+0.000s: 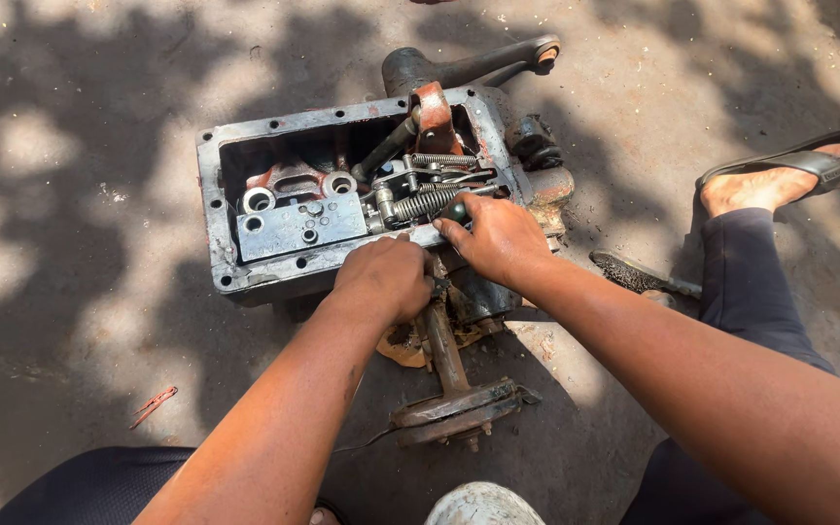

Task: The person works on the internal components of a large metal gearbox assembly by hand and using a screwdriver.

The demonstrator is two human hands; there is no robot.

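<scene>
Grip, left: our left hand (384, 277) is curled into a fist at the near rim of the open grey cast-metal housing (214, 209); what the fingers close on is hidden beneath them, so we cannot tell.
Grip, right: our right hand (498, 238) rests on the near right rim of the same housing, its fingertips pinched on a small dark round knob (458, 209) beside the coil springs.
Housing: rectangular, lid off, bolt holes along its flange; it sits on the dusty concrete floor (70, 321) in dappled shade.
Inside: we see a flat grey plate with round bores (298, 226) at the left, two steel coil springs (425, 202) at the right, and a rust-red curved lever (434, 115) at the far side.
Shafts: a rusty shaft with a flanged end (454, 403) projects toward us from under the hands; a dark cast arm (483, 63) projects from the far side.
Nearby: a dark flat file (639, 274) lies on the floor to the right, near our sandalled foot (780, 180); a small red clip-like scrap (153, 403) lies well apart at the left.
</scene>
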